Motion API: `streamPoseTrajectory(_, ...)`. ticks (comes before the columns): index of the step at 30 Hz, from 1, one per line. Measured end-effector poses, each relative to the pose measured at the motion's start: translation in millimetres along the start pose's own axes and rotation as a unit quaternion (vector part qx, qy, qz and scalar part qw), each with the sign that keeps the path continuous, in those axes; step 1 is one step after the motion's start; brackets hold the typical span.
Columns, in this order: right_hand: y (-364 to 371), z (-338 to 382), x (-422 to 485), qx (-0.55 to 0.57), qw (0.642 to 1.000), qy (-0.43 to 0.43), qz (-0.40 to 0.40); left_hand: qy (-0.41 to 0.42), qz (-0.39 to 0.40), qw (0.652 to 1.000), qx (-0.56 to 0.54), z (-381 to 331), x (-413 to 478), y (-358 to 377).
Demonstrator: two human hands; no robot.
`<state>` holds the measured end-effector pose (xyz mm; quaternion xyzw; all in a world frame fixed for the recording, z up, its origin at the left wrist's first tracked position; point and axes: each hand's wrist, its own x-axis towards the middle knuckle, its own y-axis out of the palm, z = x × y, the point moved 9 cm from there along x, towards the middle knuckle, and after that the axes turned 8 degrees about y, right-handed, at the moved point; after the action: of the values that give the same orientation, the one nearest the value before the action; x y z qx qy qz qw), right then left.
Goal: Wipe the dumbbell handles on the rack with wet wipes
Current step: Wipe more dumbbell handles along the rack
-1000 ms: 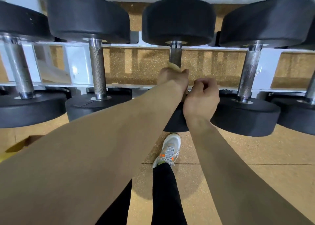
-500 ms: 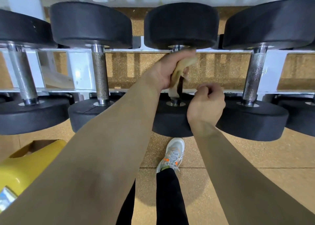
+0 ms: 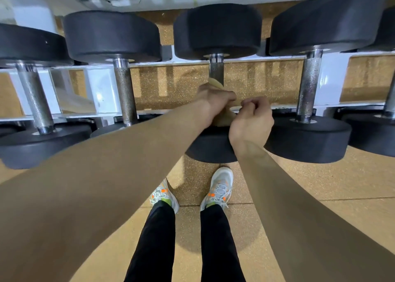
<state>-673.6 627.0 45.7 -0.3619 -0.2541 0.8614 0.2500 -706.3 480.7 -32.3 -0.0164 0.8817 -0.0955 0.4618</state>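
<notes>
Black dumbbells line a white rack above speckled cork-coloured flooring. My left hand is wrapped tight around the middle dumbbell's handle through a yellowish wipe; my right hand, just beside it, is curled into a fist, pinching the wipe's near edge.

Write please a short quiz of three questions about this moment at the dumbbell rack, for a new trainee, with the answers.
1. True or false: the left hand is closed around the wet wipe on the dumbbell handle.
2. Which part of that handle shows bare metal? A) the part near the far weight B) the part near the close weight
3. Fill in: the right hand is closed into a ____ beside the left hand.

Key: 1 true; 2 A; 3 fist
</notes>
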Motion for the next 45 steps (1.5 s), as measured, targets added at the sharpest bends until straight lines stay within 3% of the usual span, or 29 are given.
streamPoseTrajectory(4, 1.3, 0.6, 1.0, -0.012, 1.0, 0.0, 0.008, -0.027, 0.208, 0.971, -0.114, -0.2, -8.0, 16.2)
streamPoseTrajectory(7, 2.9, -0.2, 3.1, -0.026, 1.0, 0.004, 0.015, -0.048, 0.256, 0.956, -0.133, -1.6, -6.5, 19.5)
streamPoseTrajectory(12, 5.0, 0.3, 3.5, -0.038, 0.999, 0.003, 0.024, -0.015, 0.163, 0.95, -0.266, -36.8, 15.3, 10.1)
streamPoseTrajectory(15, 4.8, -0.7, 4.2, -0.042, 0.999, 0.014, 0.026, 0.011, 0.038, 0.974, -0.224, -46.1, 11.0, -2.0)
streamPoseTrajectory(18, 5.6, -1.1, 4.2, -0.049, 0.998, 0.025, 0.03, 0.03, -0.097, 0.976, -0.194, -43.7, 1.4, -6.0)
streamPoseTrajectory(21, 6.0, 0.2, 4.3, -0.056, 0.998, 0.021, 0.034, 0.064, -0.118, 0.984, -0.119, -37.0, 0.9, -3.5)
streamPoseTrajectory(25, 6.3, 0.1, 4.2, -0.065, 0.997, 0.02, 0.038, 0.09, 0.041, 0.995, -0.031, -22.8, -14.0, 2.0)
streamPoseTrajectory(29, 7.9, 0.5, 4.3, -0.052, 0.998, 0.019, 0.04, 0.091, 0.257, 0.957, -0.096, -18.2, -19.1, 1.1)
streamPoseTrajectory(34, 10.3, -1.7, 5.9, -0.059, 0.997, 0.021, 0.046, 0.074, 0.359, 0.92, -0.138, -14.7, -17.5, -4.7)
streamPoseTrajectory(37, 10.4, -1.1, 5.2, -0.039, 0.998, 0.018, 0.045, 0.086, 0.315, 0.936, -0.133, -9.7, -10.4, -6.1)
streamPoseTrajectory(40, 6.2, -2.5, 3.9, 0.013, 1.0, 0.015, 0.02, 0.101, 0.154, 0.977, -0.107, -10.8, -0.8, -7.5)
streamPoseTrajectory(43, 2.5, -0.3, 2.2, 0.049, 0.999, -0.003, -0.003, 0.056, 0.015, 0.996, -0.072, -15.0, 0.7, -5.6)
streamPoseTrajectory(45, 3.8, -0.4, 2.8, 0.046, 0.999, -0.005, 0.005, 0.038, 0.007, 0.996, -0.084, -19.7, 6.2, -3.5)
